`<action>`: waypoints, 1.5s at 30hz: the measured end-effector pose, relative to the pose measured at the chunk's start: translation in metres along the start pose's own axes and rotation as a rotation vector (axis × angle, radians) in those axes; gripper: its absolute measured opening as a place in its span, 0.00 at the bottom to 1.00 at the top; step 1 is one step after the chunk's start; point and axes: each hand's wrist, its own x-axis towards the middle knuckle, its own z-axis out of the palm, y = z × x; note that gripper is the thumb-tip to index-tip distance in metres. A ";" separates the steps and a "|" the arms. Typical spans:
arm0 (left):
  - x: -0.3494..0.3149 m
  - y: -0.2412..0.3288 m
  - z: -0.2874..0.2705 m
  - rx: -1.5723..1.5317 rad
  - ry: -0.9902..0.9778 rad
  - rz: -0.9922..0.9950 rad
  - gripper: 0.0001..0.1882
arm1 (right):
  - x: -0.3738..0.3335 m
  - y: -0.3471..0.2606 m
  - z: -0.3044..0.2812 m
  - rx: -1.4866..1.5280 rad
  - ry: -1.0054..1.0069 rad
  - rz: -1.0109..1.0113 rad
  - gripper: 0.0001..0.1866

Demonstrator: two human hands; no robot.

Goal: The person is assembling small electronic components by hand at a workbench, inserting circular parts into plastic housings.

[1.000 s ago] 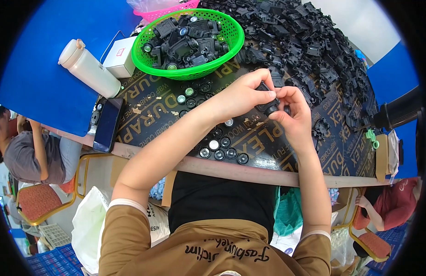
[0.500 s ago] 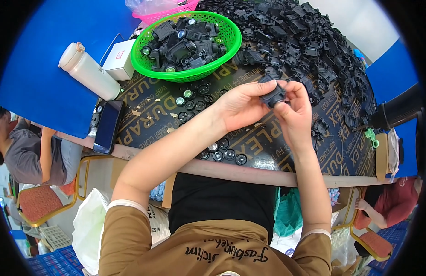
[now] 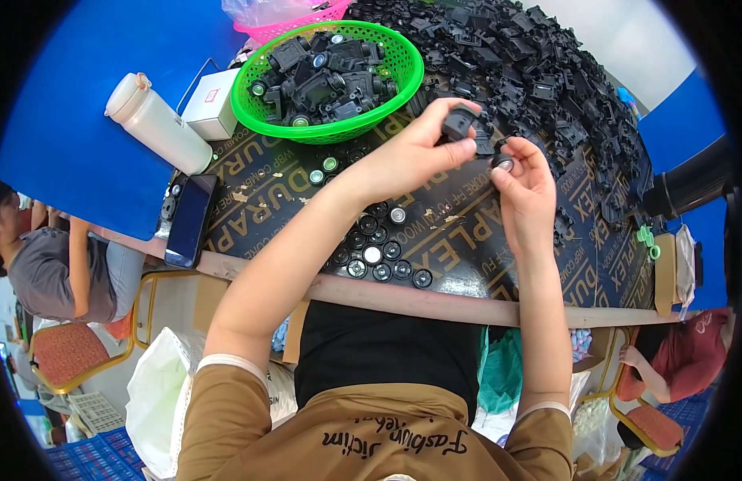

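My left hand (image 3: 431,152) is closed on a black plastic housing (image 3: 459,122), held between thumb and fingers above the table. To its right, my right hand (image 3: 528,176) pinches a small round black lens piece (image 3: 503,163) with a pale, shiny centre. The housing and the lens piece are apart. Below my left forearm lie several round black lens rings (image 3: 393,251), some with silvery or pale centres. More lens pieces (image 3: 329,164), a few greenish, rest on the far side of that forearm.
A green basket (image 3: 251,120) full of black housings stands at the far left-centre, before a pink basket (image 3: 287,28). A large pile of black parts (image 3: 539,72) covers the back right. At left are a white bottle (image 3: 158,120), white box (image 3: 214,104) and phone (image 3: 191,220).
My hands have moved apart. The housing stays in my left hand, which has shifted slightly left and away from me, while the lens piece now shows separately in my right fingers.
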 end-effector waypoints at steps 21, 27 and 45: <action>-0.005 -0.004 0.021 0.914 -0.033 0.577 0.27 | 0.002 -0.003 -0.016 0.236 -0.318 0.350 0.26; 0.000 0.006 0.015 1.007 -0.026 0.563 0.24 | 0.003 0.018 -0.017 0.349 -0.230 0.382 0.20; 0.032 0.024 -0.012 1.414 0.322 0.551 0.09 | -0.028 0.035 0.045 -1.347 -0.711 -0.504 0.25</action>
